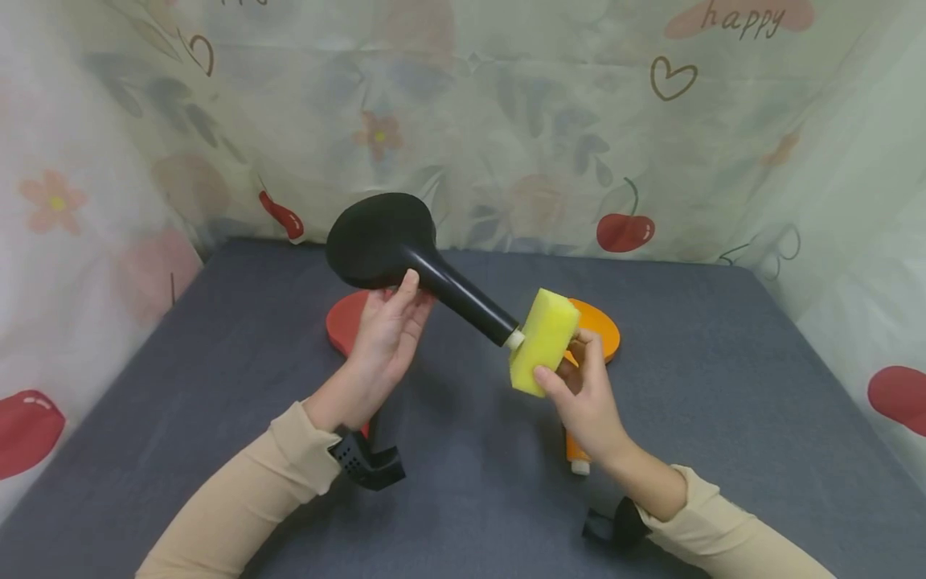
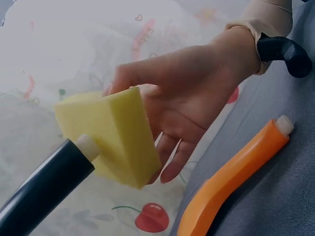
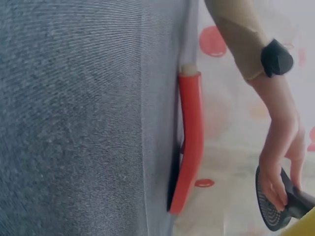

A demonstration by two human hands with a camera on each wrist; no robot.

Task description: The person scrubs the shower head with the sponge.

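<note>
A black handheld shower head point(image 1: 382, 241) is raised over the table, its round head at upper left and its handle slanting down to the right. My left hand point(image 1: 383, 338) grips it by the neck, thumb on the near side and fingers underneath. In the right wrist view the black head's face point(image 3: 268, 206) shows rows of small holes. My right hand point(image 1: 595, 402) pinches a yellow sponge point(image 1: 544, 342) between thumb and fingers. The sponge's broad side is right at the whitish connector end point(image 2: 87, 146) of the black handle.
Below on the grey tabletop point(image 1: 463, 515) lie two more shower heads: a red one point(image 1: 346, 320) behind the left hand and an orange one point(image 1: 600, 328) behind the right. Patterned curtains point(image 1: 470, 121) hang along the back and both sides.
</note>
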